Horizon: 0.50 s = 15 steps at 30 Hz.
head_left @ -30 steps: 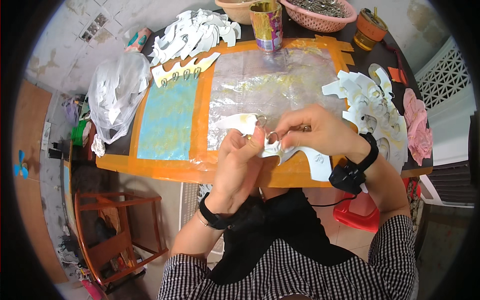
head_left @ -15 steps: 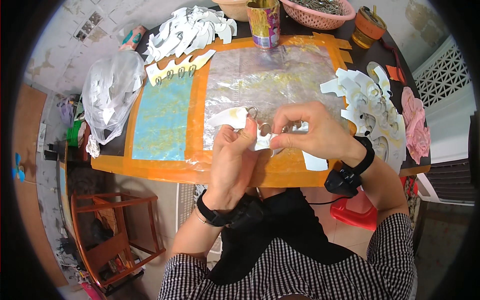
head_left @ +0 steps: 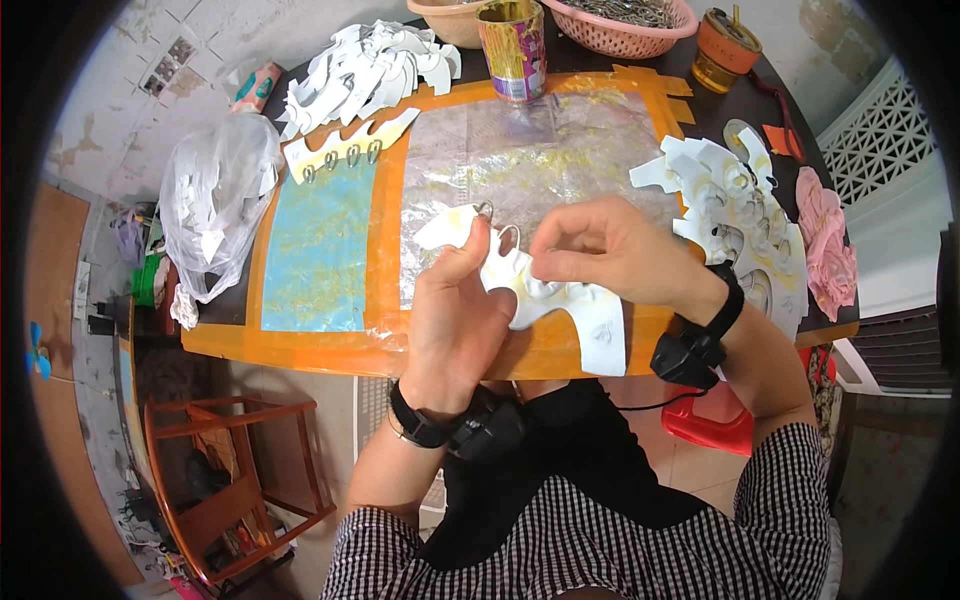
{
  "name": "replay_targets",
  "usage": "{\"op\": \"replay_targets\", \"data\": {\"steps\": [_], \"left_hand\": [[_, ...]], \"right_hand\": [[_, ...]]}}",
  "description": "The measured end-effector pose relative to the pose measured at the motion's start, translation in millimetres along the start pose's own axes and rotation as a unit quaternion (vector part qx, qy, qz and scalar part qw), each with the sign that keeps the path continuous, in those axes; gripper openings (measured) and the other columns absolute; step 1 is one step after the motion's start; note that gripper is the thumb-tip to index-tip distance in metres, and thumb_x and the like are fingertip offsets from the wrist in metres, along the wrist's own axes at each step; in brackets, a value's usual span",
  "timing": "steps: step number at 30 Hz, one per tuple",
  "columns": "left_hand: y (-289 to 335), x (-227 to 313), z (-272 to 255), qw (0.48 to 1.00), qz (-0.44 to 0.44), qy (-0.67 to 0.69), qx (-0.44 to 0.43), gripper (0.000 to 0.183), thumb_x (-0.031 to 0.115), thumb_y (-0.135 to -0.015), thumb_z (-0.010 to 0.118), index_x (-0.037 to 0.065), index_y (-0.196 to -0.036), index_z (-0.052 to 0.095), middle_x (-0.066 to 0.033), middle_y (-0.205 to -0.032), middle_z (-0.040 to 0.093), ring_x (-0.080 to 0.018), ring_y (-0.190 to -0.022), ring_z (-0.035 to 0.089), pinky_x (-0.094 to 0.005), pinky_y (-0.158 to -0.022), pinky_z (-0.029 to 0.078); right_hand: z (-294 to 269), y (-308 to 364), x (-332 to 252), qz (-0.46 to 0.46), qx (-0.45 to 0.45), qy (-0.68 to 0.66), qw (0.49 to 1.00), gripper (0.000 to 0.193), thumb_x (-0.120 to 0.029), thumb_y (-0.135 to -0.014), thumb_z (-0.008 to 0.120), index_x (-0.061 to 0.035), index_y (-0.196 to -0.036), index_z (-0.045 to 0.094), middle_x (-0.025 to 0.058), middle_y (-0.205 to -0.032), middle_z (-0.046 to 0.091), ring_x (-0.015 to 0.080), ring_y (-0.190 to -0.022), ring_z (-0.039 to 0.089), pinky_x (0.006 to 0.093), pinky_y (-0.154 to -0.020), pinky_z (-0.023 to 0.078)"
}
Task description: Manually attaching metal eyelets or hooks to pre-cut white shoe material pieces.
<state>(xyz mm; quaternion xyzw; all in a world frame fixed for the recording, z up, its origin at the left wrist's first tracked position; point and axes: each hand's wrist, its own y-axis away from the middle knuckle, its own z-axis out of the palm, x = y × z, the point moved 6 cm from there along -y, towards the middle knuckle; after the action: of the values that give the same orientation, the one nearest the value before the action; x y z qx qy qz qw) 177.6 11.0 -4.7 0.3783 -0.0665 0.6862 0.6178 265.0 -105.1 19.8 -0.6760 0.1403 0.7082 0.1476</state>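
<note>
By table edge (head_left: 300, 354); left hand (head_left: 458, 312) gripping white cutout (head_left: 562, 305); sheet (head_left: 590, 140) beyond.

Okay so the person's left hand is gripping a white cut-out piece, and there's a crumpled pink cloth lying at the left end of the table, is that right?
Not quite: the crumpled pink cloth lies at the right end of the table, as the head view shows. The left hand is indeed gripping a white cut-out piece.

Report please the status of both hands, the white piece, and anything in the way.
Left hand gripping white piece. Right hand at its upper edge, contact unclear. Metal loops visible along that edge. Right hand covers part of it.
</note>
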Motion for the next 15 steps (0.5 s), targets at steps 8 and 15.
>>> {"op": "replay_targets", "data": {"steps": [8, 15], "left_hand": [[2, 2, 13, 0.974, -0.080, 0.192, -0.096, 0.035, 0.037, -0.101, 0.056, 0.007, -0.119, 0.056, -0.0062, -0.108, 0.061, -0.0206, -0.097, 0.058, -0.0368, -0.090, 0.046], [10, 2, 11, 0.994, 0.040, -0.074, -0.070, 0.044, 0.001, -0.089, 0.072, 0.002, -0.126, 0.050, -0.0088, -0.118, 0.063, -0.0183, -0.109, 0.063, -0.0353, -0.097, 0.050]], "right_hand": [[-3, 1, 5, -0.004, 0.018, -0.048, 0.999, 0.013, -0.013, -0.093, 0.069, 0.0002, -0.091, 0.069, -0.0002, -0.085, 0.067, 0.0055, -0.082, 0.059, 0.0227, -0.075, 0.047], [-11, 1, -1, -0.014, 0.051, -0.008, 0.999, 0.016, -0.016, -0.097, 0.064, -0.0017, -0.102, 0.069, 0.0006, -0.096, 0.067, 0.0071, -0.091, 0.061, 0.0236, -0.080, 0.048]]}}
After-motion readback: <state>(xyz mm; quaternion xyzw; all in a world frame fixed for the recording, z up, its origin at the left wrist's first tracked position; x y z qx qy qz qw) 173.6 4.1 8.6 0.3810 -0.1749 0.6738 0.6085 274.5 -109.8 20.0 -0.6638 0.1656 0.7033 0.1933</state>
